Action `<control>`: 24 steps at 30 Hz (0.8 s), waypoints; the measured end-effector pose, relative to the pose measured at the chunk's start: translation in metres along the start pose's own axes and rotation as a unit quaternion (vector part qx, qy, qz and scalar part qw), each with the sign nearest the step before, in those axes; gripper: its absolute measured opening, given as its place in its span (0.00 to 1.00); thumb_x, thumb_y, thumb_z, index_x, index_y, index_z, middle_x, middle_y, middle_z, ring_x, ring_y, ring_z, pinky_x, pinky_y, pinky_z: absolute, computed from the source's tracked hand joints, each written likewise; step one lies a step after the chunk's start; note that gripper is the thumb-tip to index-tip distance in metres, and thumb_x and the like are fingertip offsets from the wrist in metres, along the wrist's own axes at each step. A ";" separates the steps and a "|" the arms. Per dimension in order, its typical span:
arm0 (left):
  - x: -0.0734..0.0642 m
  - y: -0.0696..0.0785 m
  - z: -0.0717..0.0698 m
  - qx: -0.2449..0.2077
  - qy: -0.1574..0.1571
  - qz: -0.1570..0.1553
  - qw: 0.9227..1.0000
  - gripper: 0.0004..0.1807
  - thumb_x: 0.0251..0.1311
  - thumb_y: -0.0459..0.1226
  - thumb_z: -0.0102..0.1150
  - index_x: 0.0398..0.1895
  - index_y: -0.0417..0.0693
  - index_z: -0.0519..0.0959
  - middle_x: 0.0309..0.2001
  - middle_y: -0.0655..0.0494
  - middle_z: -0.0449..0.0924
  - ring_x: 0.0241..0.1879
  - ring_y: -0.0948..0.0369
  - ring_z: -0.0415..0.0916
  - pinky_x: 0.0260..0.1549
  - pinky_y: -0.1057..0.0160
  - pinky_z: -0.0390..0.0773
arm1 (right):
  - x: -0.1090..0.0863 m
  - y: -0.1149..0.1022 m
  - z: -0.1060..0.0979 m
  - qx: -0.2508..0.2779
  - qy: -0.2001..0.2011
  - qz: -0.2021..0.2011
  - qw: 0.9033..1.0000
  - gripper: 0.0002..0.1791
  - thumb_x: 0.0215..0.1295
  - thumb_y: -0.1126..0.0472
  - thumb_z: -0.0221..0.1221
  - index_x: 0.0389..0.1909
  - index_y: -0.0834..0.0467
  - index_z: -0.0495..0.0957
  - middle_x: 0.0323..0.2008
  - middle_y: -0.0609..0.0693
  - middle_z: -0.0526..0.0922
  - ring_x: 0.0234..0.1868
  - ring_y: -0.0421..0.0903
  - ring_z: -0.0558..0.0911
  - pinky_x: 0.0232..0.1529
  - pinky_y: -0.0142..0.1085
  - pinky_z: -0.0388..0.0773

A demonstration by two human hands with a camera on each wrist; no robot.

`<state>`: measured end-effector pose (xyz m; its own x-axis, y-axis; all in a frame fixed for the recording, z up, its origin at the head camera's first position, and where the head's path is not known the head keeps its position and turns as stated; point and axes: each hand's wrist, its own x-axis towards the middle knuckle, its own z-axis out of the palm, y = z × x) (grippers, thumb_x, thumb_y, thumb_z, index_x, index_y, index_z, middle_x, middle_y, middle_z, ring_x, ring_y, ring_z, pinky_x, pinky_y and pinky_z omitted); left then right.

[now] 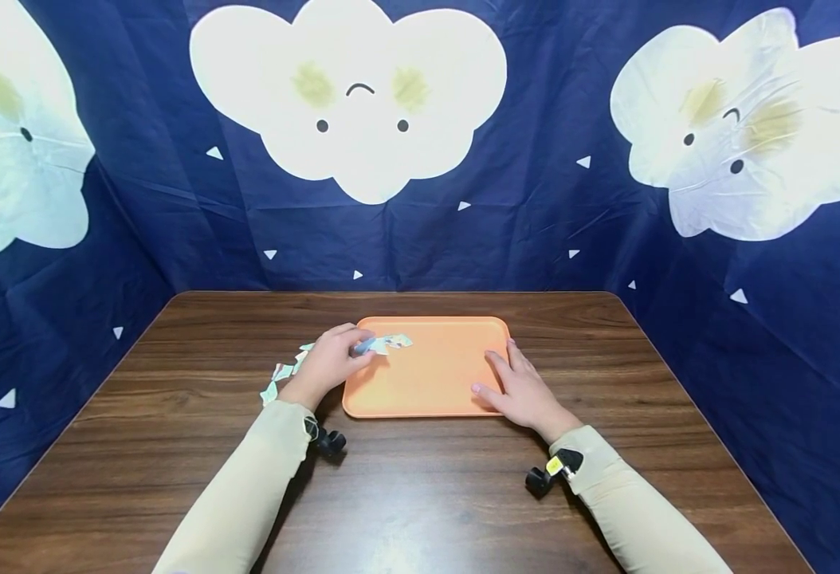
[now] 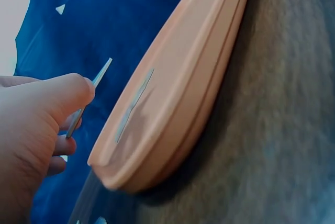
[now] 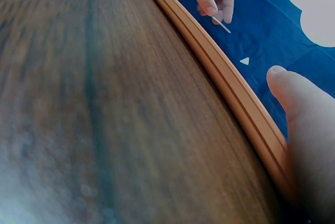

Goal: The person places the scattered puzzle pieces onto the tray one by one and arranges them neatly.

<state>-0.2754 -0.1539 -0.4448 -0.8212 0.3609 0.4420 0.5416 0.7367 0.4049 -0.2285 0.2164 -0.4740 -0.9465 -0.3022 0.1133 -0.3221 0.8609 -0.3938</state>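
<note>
My left hand (image 1: 330, 359) pinches a thin, flat puzzle piece (image 2: 103, 72) between thumb and fingers, raised over the left part of an orange tray (image 1: 434, 383). Another puzzle piece (image 1: 398, 340) lies flat inside the tray, just right of the held one. In the left wrist view that lying piece (image 2: 135, 106) casts a dark patch beside it. At the tray's right side rests my right hand (image 1: 524, 391), its fingers spread loosely at the rim and its thumb over the tray's inside. Nothing is held in it.
Several pale printed puzzle pieces (image 1: 284, 371) lie in a loose line on the wooden table (image 1: 420, 486), left of the tray and partly behind the left hand. A blue cloth (image 1: 391, 247) with white clouds hangs beyond the table's back and sides.
</note>
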 end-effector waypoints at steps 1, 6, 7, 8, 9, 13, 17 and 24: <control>0.002 0.001 0.001 0.005 -0.003 0.004 1.000 0.17 0.58 0.39 0.70 0.50 0.44 0.86 0.39 0.51 0.83 0.32 0.57 0.74 0.38 0.55 0.77 | 0.000 0.000 0.000 0.000 0.000 0.000 1.000 0.46 0.67 0.27 0.48 0.77 0.52 0.61 0.79 0.67 0.43 0.77 0.67 0.52 0.71 0.62 0.55; 0.010 0.007 0.004 0.025 -0.026 -0.006 0.999 0.17 0.60 0.42 0.69 0.50 0.46 0.85 0.48 0.50 0.84 0.42 0.54 0.80 0.46 0.52 0.79 | 0.000 0.001 0.000 0.002 -0.001 0.001 1.000 0.47 0.67 0.26 0.48 0.77 0.52 0.61 0.79 0.67 0.43 0.77 0.68 0.52 0.71 0.62 0.56; 0.012 0.008 0.004 0.027 -0.031 -0.011 0.999 0.17 0.60 0.42 0.69 0.51 0.47 0.85 0.49 0.50 0.84 0.44 0.54 0.81 0.47 0.52 0.79 | 0.000 0.001 0.000 0.002 -0.001 0.001 1.000 0.47 0.67 0.26 0.48 0.77 0.52 0.61 0.79 0.67 0.43 0.77 0.68 0.52 0.71 0.62 0.56; 0.014 0.009 0.005 0.028 -0.035 -0.014 0.999 0.17 0.60 0.42 0.68 0.51 0.47 0.85 0.50 0.50 0.84 0.46 0.53 0.81 0.48 0.51 0.79 | 0.000 0.000 0.000 0.002 0.000 0.001 1.000 0.47 0.67 0.26 0.48 0.77 0.52 0.61 0.79 0.67 0.44 0.77 0.68 0.52 0.70 0.62 0.56; 0.016 0.010 0.006 0.027 -0.038 -0.015 0.999 0.17 0.61 0.42 0.68 0.51 0.47 0.85 0.51 0.50 0.84 0.46 0.53 0.81 0.48 0.51 0.79 | 0.000 0.000 0.000 0.001 0.001 0.001 1.000 0.47 0.67 0.26 0.48 0.77 0.52 0.61 0.79 0.67 0.44 0.77 0.68 0.53 0.71 0.62 0.56; 0.021 0.014 0.009 0.020 -0.039 -0.010 0.999 0.17 0.61 0.42 0.67 0.52 0.46 0.85 0.51 0.50 0.84 0.47 0.52 0.80 0.49 0.51 0.78 | 0.001 0.000 0.000 0.000 0.004 -0.003 1.000 0.46 0.67 0.27 0.49 0.77 0.53 0.61 0.79 0.68 0.44 0.77 0.68 0.53 0.71 0.62 0.56; 0.024 0.018 0.011 0.012 -0.037 -0.008 0.999 0.18 0.61 0.42 0.67 0.53 0.45 0.84 0.51 0.50 0.84 0.50 0.51 0.78 0.52 0.51 0.77 | 0.001 0.000 0.000 -0.001 0.003 -0.004 1.000 0.46 0.67 0.27 0.48 0.77 0.53 0.61 0.79 0.68 0.44 0.77 0.67 0.52 0.71 0.61 0.55; 0.029 0.022 0.016 0.007 -0.046 -0.009 0.999 0.19 0.62 0.42 0.65 0.54 0.45 0.84 0.52 0.50 0.84 0.54 0.51 0.77 0.56 0.51 0.75 | 0.001 0.001 -0.001 0.004 0.001 0.000 1.000 0.47 0.67 0.26 0.48 0.77 0.52 0.61 0.79 0.68 0.44 0.77 0.67 0.51 0.71 0.62 0.55</control>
<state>-0.2899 -0.1178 -0.4359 -0.8443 0.3985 0.3582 0.5244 0.7516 0.4000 -0.2294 0.2173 -0.4737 -0.9465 -0.3016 0.1152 -0.3221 0.8577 -0.4008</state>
